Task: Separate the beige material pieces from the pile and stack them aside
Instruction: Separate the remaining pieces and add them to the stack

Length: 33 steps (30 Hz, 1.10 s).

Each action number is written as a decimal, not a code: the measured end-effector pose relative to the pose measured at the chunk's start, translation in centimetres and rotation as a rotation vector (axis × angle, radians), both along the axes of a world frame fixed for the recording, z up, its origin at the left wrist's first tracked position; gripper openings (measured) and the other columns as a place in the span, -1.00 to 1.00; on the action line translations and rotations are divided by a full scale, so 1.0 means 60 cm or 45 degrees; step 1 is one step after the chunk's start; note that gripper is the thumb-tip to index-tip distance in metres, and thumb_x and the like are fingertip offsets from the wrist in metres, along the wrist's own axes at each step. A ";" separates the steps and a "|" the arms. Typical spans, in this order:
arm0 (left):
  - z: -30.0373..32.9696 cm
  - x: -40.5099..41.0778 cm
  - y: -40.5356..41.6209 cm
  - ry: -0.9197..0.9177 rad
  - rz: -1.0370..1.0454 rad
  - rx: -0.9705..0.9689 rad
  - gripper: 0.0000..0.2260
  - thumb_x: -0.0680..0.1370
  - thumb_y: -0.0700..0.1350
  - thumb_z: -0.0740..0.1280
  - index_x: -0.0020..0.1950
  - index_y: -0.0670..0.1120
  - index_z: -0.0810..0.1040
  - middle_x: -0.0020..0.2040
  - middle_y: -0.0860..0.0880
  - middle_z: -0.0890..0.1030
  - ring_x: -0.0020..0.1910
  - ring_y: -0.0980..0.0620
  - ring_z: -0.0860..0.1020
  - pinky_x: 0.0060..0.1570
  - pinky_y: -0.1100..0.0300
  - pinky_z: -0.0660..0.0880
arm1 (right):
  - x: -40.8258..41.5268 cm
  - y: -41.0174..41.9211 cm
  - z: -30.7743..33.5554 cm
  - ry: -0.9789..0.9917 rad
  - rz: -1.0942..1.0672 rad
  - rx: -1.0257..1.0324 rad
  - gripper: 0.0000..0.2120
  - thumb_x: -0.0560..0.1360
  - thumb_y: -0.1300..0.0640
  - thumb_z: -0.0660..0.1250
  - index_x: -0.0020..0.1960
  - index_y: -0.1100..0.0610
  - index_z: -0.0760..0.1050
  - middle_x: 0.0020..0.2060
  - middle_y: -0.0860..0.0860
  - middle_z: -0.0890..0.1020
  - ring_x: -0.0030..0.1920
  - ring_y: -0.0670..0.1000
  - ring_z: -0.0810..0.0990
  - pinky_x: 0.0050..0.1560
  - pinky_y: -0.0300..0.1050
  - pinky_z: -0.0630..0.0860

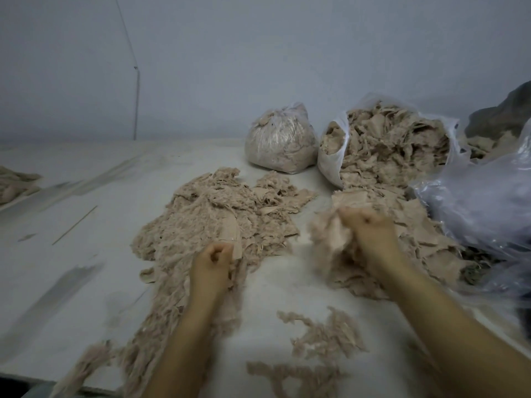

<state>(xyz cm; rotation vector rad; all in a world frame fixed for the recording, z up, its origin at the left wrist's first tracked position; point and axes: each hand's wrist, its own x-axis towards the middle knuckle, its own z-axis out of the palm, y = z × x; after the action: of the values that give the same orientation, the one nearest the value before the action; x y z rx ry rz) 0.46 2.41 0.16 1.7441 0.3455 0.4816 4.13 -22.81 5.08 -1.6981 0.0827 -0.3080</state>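
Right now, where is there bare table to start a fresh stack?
Most room is the left table, between the middle heap and the small pile at the left edge. A narrow bare strip runs between both hands, left and right. The right is crowded: the open bag, tied bag and loose plastic.

A plain sorting workroom, something like a small textile-waste workshop, is being shown. A broad pale table [86,196] is being taken up by loose heaps of beige scraps [212,219], and more are being held in a tied clear bag [277,139] and an open spilling bag [385,145]. A bare grey wall [258,53] is being seen behind.
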 end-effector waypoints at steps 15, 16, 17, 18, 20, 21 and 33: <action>-0.004 -0.029 0.020 0.115 -0.570 0.170 -0.85 0.51 -0.31 0.35 -0.13 -0.06 0.62 -0.29 0.04 0.59 -0.34 0.23 0.54 -0.27 0.42 0.43 | -0.014 0.177 -0.084 0.571 0.630 -0.142 -0.60 0.54 -0.21 0.23 -0.04 0.14 0.56 -0.17 0.13 0.65 -0.19 0.08 0.60 -0.13 -0.07 0.53; -0.005 -0.031 0.020 0.117 -0.570 0.043 -0.85 0.53 -0.32 0.32 -0.10 -0.08 0.60 -0.26 -0.03 0.60 -0.29 0.14 0.55 -0.23 0.34 0.45 | -0.012 0.191 -0.090 0.670 0.686 0.072 -0.57 0.50 -0.22 0.30 -0.08 0.18 0.60 -0.16 0.18 0.67 -0.17 0.12 0.62 -0.12 -0.04 0.54; -0.007 -0.031 0.023 0.124 -0.539 -0.093 -0.84 0.54 -0.35 0.29 -0.08 -0.10 0.58 -0.23 -0.09 0.59 -0.25 0.05 0.55 -0.22 0.26 0.47 | -0.010 0.201 -0.092 0.708 0.708 0.236 -0.57 0.44 -0.19 0.38 -0.07 0.20 0.63 -0.17 0.19 0.68 -0.17 0.13 0.63 -0.14 -0.05 0.55; -0.009 -0.030 0.026 0.138 -0.482 -0.223 -0.81 0.54 -0.38 0.26 -0.05 -0.12 0.55 -0.22 -0.11 0.58 -0.25 0.01 0.54 -0.22 0.21 0.48 | -0.008 0.207 -0.092 0.702 0.699 0.325 -0.58 0.39 -0.13 0.44 -0.03 0.24 0.64 -0.21 0.17 0.68 -0.23 0.10 0.64 -0.20 -0.09 0.56; -0.014 -0.027 0.030 0.159 -0.370 -0.449 -0.77 0.51 -0.45 0.22 0.00 -0.16 0.52 -0.21 -0.10 0.61 -0.29 0.00 0.57 -0.27 0.18 0.50 | -0.002 0.211 -0.094 0.656 0.615 0.391 -0.56 0.37 -0.04 0.45 0.03 0.32 0.59 -0.38 0.08 0.59 -0.43 -0.01 0.54 -0.39 -0.17 0.53; -0.017 -0.026 0.031 0.165 -0.343 -0.544 -0.75 0.50 -0.47 0.22 0.04 -0.18 0.51 -0.17 -0.12 0.63 -0.26 -0.03 0.59 -0.23 0.14 0.51 | -0.001 0.211 -0.096 0.640 0.586 0.397 -0.57 0.39 -0.06 0.43 0.02 0.31 0.58 -0.45 0.03 0.54 -0.49 -0.07 0.49 -0.43 -0.19 0.51; -0.038 -0.031 -0.018 0.153 -0.172 -0.928 -0.91 0.54 -0.37 0.25 -0.05 -0.21 0.49 -0.23 -0.15 0.57 -0.34 -0.05 0.57 -0.44 0.17 0.55 | -0.038 0.164 -0.099 0.175 0.173 0.391 -0.90 0.54 0.24 0.33 -0.01 0.06 0.49 -0.20 0.20 0.49 -0.20 0.09 0.46 -0.15 -0.03 0.44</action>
<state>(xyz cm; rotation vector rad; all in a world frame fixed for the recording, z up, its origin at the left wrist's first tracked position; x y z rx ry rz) -1.38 1.32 -2.10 1.0756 0.4208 0.1193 1.83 -12.94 -0.88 -1.4102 0.1098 -0.0719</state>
